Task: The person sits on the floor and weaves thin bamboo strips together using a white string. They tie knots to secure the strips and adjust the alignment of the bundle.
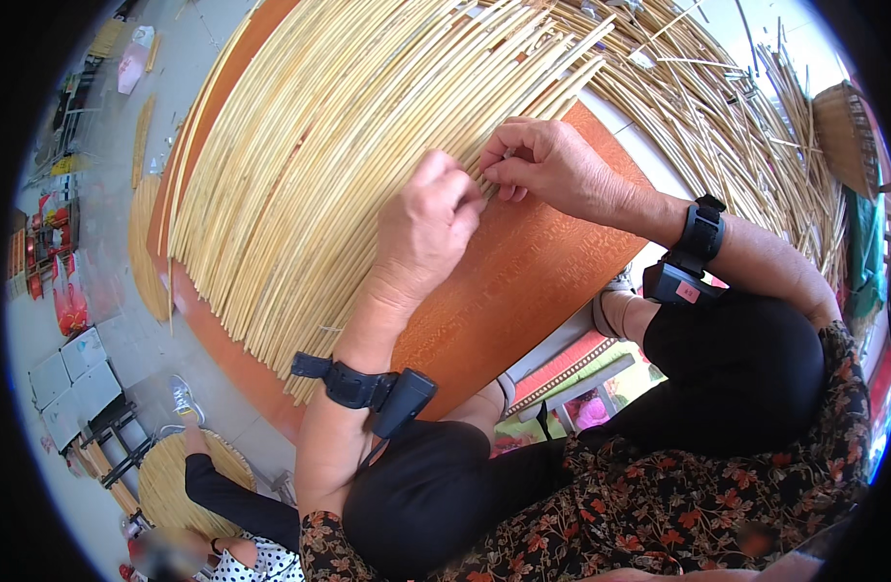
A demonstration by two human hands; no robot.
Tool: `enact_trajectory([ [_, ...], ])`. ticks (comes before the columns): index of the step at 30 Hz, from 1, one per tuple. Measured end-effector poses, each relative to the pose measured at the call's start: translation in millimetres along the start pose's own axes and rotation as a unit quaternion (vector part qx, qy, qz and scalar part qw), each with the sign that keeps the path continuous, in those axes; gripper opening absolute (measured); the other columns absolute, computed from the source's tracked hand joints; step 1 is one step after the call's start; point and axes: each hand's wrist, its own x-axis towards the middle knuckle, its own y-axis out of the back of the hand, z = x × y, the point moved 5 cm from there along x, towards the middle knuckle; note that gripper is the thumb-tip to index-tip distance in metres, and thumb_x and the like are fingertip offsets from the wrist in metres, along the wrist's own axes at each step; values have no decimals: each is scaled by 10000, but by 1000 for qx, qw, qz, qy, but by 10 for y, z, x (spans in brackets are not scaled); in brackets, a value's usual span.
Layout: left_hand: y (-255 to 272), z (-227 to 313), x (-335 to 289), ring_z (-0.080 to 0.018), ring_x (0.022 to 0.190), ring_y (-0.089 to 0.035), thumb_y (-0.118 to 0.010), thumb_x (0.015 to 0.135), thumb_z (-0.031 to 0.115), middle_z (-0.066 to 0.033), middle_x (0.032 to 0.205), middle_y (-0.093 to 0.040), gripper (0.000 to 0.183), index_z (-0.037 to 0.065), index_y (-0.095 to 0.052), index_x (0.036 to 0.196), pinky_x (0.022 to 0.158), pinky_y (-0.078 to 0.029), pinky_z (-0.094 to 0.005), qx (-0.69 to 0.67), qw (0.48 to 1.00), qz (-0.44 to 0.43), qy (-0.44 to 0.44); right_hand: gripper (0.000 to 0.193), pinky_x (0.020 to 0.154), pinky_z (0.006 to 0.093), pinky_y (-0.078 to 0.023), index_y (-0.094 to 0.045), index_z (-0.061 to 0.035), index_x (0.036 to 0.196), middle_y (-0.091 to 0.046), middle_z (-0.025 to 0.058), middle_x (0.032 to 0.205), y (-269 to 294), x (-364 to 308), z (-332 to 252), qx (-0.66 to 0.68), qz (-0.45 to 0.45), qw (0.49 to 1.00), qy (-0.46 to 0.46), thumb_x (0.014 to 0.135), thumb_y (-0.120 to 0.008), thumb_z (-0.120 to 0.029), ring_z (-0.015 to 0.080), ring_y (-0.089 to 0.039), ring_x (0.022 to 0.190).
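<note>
Pale, thin reed stalks (329, 165) lie side by side in a broad mat on an orange-brown board (533, 281). My left hand (421, 228) is closed at the mat's near edge, its fingers curled against the outermost stalks. Just right of it, my right hand (562, 175) is closed in a pinch, thumb against forefinger, over the same edge. The two hands almost touch. Whatever is between the fingertips of either hand is too small or hidden to name.
Loose stalks (698, 116) are heaped on the floor at the far right, beside a woven basket (846, 141). At lower left another person (242, 504) sits by a round woven mat (189, 480). White boxes (77, 378) stand farther left. My knees are under the board's near edge.
</note>
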Motion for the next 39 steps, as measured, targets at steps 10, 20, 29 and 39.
enact_trajectory([
  [10, 144, -6, 11, -88, 795, -592, -673, 901, -39, -37, 1057, -595, 188, 14, -649, 1080, 738, -532, -247, -173, 984, -12, 44, 154, 736, 276, -615, -675, 16, 1050, -715, 76, 853, 40, -26, -44, 9, 9, 1000, -5, 991, -625, -118, 132, -730, 805],
  [20, 73, 99, 1, -252, 877, -678, -710, 863, 28, -61, 1064, -578, 258, 83, -665, 1112, 774, -598, -380, 70, 993, -73, -65, 156, 722, 274, -608, -666, 9, 1035, -706, 71, 828, 94, -34, 14, 29, 35, 999, -17, 1011, -594, -128, 127, -719, 775],
  [29, 195, 33, -14, -298, 882, -621, -619, 929, -23, -114, 1013, -571, 64, -6, -586, 981, 794, -518, -386, -76, 997, -2, -31, 141, 713, 281, -597, -676, 13, 1056, -681, 93, 928, 69, -95, -186, -7, 17, 998, 61, 971, -628, -88, 140, -715, 791],
  [39, 324, -77, -10, -229, 825, -588, -597, 982, 38, -117, 970, -571, 53, 4, -557, 972, 738, -504, -353, -160, 985, 54, 22, 81, 600, 258, -604, -646, 22, 982, -685, 78, 866, -341, -10, -295, 85, -39, 995, -46, 953, -665, -51, 133, -721, 719],
])
